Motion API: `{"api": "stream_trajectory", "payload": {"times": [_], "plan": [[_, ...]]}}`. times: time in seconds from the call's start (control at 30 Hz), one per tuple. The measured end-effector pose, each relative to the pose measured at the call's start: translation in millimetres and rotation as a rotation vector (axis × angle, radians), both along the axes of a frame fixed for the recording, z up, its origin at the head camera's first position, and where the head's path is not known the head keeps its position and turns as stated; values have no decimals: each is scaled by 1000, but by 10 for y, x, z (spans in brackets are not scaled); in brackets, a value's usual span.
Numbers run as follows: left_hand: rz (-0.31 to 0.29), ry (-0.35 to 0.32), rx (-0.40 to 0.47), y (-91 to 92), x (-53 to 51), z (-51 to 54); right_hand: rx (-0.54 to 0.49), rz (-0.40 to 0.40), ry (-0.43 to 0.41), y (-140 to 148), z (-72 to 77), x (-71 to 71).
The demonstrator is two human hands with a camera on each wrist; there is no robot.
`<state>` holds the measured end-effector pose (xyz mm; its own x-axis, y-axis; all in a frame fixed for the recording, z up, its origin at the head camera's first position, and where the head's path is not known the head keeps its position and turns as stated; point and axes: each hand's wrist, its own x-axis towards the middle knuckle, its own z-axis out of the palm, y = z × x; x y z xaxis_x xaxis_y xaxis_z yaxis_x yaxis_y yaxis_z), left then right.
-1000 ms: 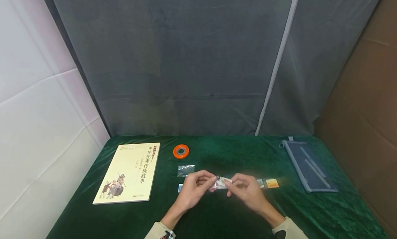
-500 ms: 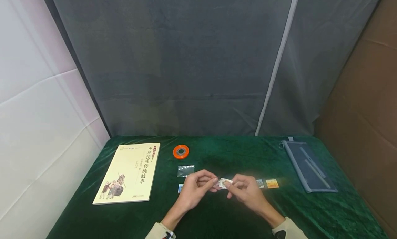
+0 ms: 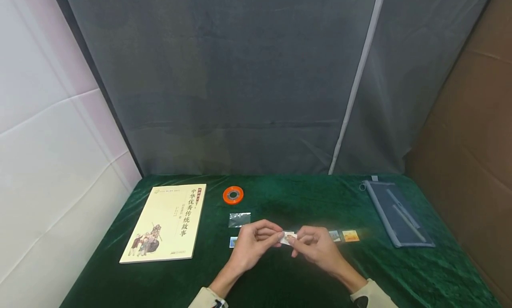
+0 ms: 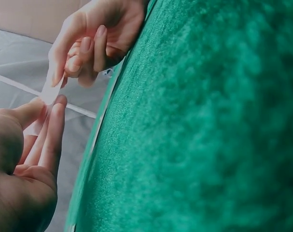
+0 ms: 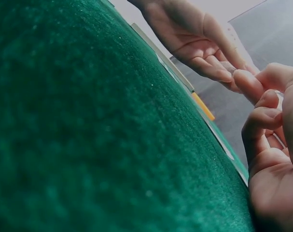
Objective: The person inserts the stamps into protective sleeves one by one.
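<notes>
In the head view, a small stamp (image 3: 287,238) with a pale border spans the gap between both hands over the green cloth. My right hand (image 3: 317,246) pinches its right side between thumb and forefinger. With thumb and fingertips, my left hand (image 3: 256,242) pinches a small clear plastic sleeve (image 4: 34,126), seen in the left wrist view. There the stamp's edge meets the sleeve at the left fingertips; how far it sits inside is hidden. Close to the left hand lie a blue stamp (image 3: 233,242) and another clear sleeve (image 3: 240,220).
Right of the hands lie a pale blue stamp (image 3: 334,236) and a yellow stamp (image 3: 350,236). A cream book (image 3: 166,223) is at left, an orange ring-shaped reel (image 3: 233,195) behind, and a blue zip pouch (image 3: 400,214) at right. Grey fabric (image 3: 240,99) walls the back.
The stamp has turned from tilted to nearly level and moved slightly left, up against the left fingertips. Both hands keep their pinch.
</notes>
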<state>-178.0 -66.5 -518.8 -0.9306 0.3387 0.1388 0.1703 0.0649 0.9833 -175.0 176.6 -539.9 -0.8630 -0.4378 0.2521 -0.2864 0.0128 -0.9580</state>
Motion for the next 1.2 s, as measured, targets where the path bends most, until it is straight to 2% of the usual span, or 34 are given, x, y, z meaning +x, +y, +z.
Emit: {"api": "stream_trajectory", "payload": {"times": [0.1,0.23,0.33,0.57,0.83,1.0,1.2], "plan": [[31,27,-22,-6,-4,-12,-21,9,-6,-3,-7,-2],[51,15,-30,-17,-4,-13,-43,2,-19,0,-19,-4],[30,-3,-14,-18,2,-3,-39,-2,-16,4,-26,-6],[-27,2,-2,9,11,-3,-20,8,-3,8,-13,-7],[-8,-10,1,17,21,-21,-39,23,-7,18,-26,-15],[-16,-25,10,21,27,-2,-24,33,-7,22,-27,-16],[-20,-8,-10,41,30,5,0,46,-5,20,-15,-9]]}}
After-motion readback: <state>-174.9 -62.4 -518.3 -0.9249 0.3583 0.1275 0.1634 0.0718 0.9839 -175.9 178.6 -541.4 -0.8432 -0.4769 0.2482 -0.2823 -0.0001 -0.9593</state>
